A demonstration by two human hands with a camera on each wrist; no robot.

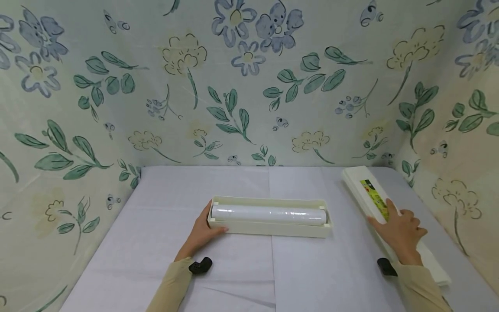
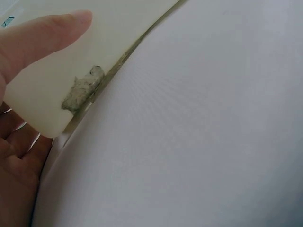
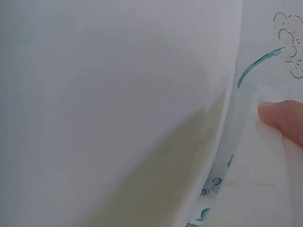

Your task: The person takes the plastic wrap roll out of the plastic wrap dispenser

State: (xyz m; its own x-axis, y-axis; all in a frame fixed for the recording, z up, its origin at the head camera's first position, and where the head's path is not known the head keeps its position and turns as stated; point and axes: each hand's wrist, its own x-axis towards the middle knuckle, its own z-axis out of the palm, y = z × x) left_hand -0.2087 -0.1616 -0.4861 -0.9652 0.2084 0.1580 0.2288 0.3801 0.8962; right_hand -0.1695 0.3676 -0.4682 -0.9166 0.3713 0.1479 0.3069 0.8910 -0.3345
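Observation:
A cream plastic wrap dispenser box (image 1: 273, 229) lies lengthwise on the table, its top uncovered. Inside it rests a shiny roll of plastic wrap (image 1: 269, 214). My left hand (image 1: 203, 229) grips the box's left end, thumb on the front wall and fingers behind the end; the left wrist view shows a worn, greyish patch (image 2: 83, 92) near the bottom edge. At the right, a long white lid (image 1: 433, 263) with a yellow-green label (image 1: 374, 199) lies slantwise. Across it my right hand (image 1: 403, 234) holds it, thumb on the left side; its other fingertips are partly hidden.
A pale cloth (image 1: 241, 268) with a fold line covers the table. Floral-patterned sheets (image 1: 265, 108) stand as walls behind and at both sides. The lid lies close to the table's right edge. Black wrist devices (image 1: 200, 265) sit at both sleeve cuffs.

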